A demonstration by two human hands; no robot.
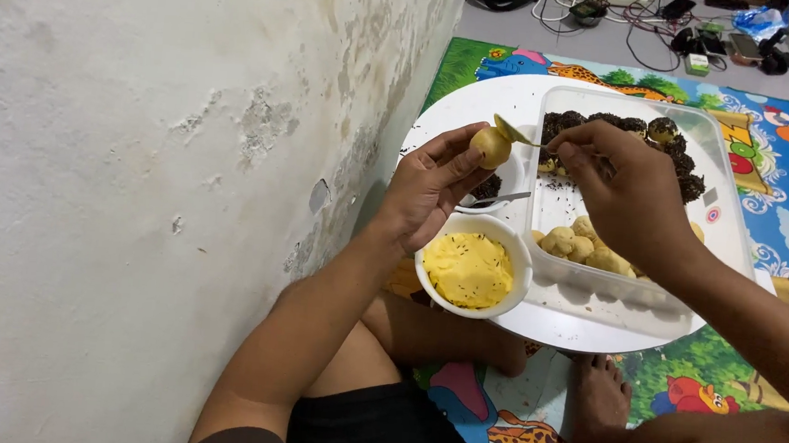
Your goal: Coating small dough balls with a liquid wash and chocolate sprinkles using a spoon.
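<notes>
Nearest the viewer, the person's crossed legs rest on a picture-printed play mat (pixel 491 423), beside a peeling wall (pixel 138 185) at nine o'clock. Just beyond the knees sits a round white tray (pixel 477 102), and at its six o'clock edge a small white bowl (pixel 519 267) filled with yellow spread. Further in, the left hand (pixel 429 192) is raised above the tray with fingers closed narrowly round a pale dough ball (pixel 490 147), pinched between thumb and fingertips. The right hand (pixel 628 187) comes in from three o'clock, fingers closed on the handle of a spoon (pixel 510 130) whose bowl touches the top of the ball. Under the right hand lies a clear plastic box (pixel 728 212); plain balls (pixel 578 245) are heaped at its near end and balls coated in dark sprinkles (pixel 685 172) line its far end. A second bowl of sprinkles with a utensil lies partly hidden behind the left hand. At twelve o'clock, cables and small devices (pixel 667 28) lie on the floor. Assessment: the work is best done with the ball held steady and lightly, not squeezed, and the spoon drawn evenly over it above the tray so that drips fall there.
</notes>
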